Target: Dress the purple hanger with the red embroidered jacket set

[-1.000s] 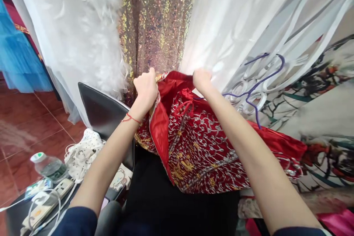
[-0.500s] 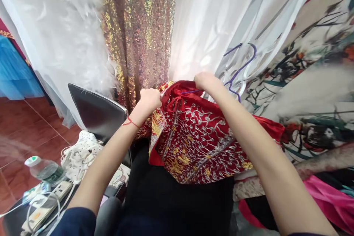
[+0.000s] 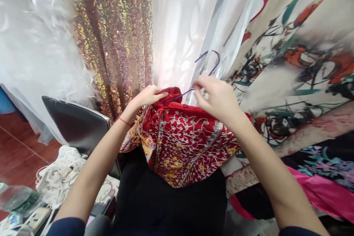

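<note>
A red embroidered garment [image 3: 179,136] with silver and gold sequin patterns lies over my lap, its plain red band upward and a red tie at the left. My left hand [image 3: 148,96] is closed on the band's left end, thumb stretched along the fabric. A purple hanger [image 3: 179,96] slants out of the garment's opening. Curled around the hanger's neck is my right hand [image 3: 214,94], above the band and apart from the cloth. The hanger's hook shows behind this hand; its far arm is hidden.
Behind hang a white feathered garment [image 3: 41,25], a sequined gold one [image 3: 116,37] and a floral-print cloth [image 3: 298,59]. At left are a dark chair back [image 3: 77,125], a white dotted cloth [image 3: 61,173], a bottle [image 3: 20,199] and a power strip [image 3: 37,219].
My right hand has left the garment's band and moved onto the hanger. My left thumb now lies stretched along the band. The whole view has shifted, with surroundings sliding left.
</note>
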Demonstrator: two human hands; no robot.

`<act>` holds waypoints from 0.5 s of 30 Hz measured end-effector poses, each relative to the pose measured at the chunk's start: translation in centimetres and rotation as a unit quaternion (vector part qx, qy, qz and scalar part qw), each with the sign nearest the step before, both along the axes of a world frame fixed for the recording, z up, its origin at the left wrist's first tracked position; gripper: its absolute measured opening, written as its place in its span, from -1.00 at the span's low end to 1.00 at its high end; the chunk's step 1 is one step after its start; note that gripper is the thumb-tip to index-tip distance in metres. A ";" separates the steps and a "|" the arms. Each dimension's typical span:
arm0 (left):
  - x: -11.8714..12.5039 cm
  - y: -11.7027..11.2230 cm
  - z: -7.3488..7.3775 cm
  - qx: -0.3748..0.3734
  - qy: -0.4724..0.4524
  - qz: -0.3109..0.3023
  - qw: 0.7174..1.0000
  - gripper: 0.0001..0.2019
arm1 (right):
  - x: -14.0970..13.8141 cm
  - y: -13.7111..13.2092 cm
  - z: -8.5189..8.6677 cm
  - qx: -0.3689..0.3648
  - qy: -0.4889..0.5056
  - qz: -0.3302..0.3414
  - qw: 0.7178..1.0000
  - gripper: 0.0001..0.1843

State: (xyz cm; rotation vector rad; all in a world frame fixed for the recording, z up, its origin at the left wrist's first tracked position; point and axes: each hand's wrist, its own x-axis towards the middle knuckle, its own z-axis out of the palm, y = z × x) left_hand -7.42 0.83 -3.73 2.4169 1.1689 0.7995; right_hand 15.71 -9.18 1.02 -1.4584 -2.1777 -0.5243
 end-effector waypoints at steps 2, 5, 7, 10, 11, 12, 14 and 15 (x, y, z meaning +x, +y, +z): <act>0.8 0.4 0.1 0.000 -0.005 0.016 1.000 -0.59 | 3.7 -1.2 -0.4 0.014 0.058 -0.159 0.985 -0.63; 3.1 1.2 0.7 0.019 -0.038 0.047 0.998 -0.59 | 8.3 -0.4 -0.7 -0.070 0.064 -0.235 0.967 -0.63; 4.8 1.8 1.4 0.045 -0.096 0.076 0.991 -0.60 | 10.0 1.2 -0.9 -0.192 0.087 -0.138 0.968 -0.56; 7.1 2.6 2.6 0.054 -0.143 0.095 0.984 -0.60 | 10.3 3.5 -1.7 -0.328 0.155 0.020 0.932 -0.35; 7.6 2.8 3.0 0.035 -0.124 0.089 0.988 -0.61 | 10.2 4.1 -2.1 -0.343 0.175 0.043 0.922 -0.29; 8.0 2.9 3.2 0.005 -0.088 0.080 0.993 -0.63 | 10.0 4.5 -2.5 -0.348 0.193 0.053 0.916 -0.26; 8.4 2.9 3.4 -0.062 -0.003 0.054 0.997 -0.68 | 9.8 5.2 -3.3 -0.354 0.223 0.061 0.906 -0.26; 8.5 2.7 3.4 -0.085 0.032 0.042 0.995 -0.71 | 9.8 5.4 -3.7 -0.361 0.236 0.067 0.900 -0.28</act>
